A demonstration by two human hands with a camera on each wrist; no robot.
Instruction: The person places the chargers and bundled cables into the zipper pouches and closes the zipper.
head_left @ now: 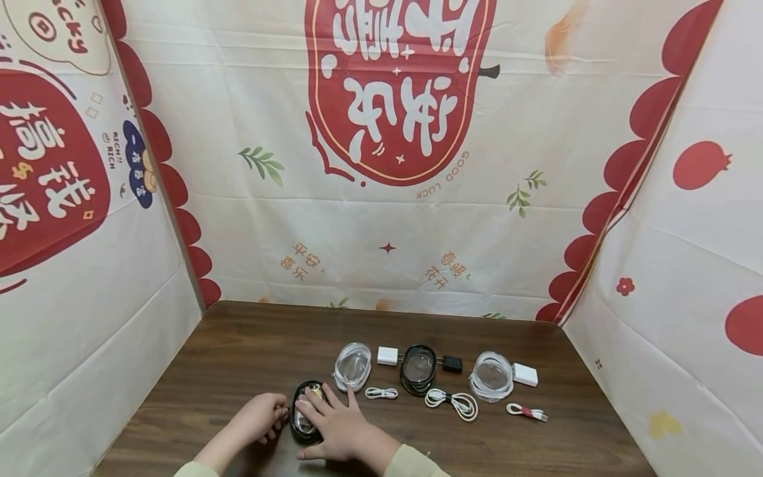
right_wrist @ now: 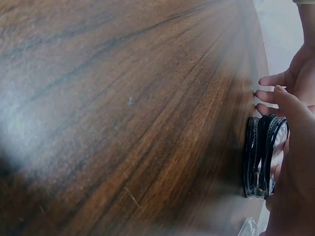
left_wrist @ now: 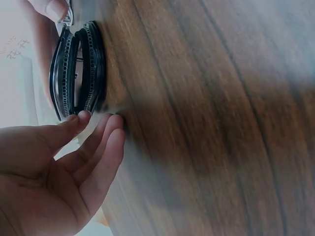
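Observation:
A round clear zip pouch with black edging lies on the table at the near left, something pale and something gold-coloured showing through its top. My left hand is at its left side, thumb and a fingertip pinching its edge, the other fingers loosely bent. Spread over the top of the pouch, my right hand presses with straight fingers. In the left wrist view a metal zip pull is by the right thumb. Two zip tracks of the pouch stand apart there, with a gap between them.
Behind and to the right are a white-edged pouch, a black-edged pouch and another white-edged pouch. Among them lie white plugs, a black plug and tied white cables. Printed cloth walls surround the table.

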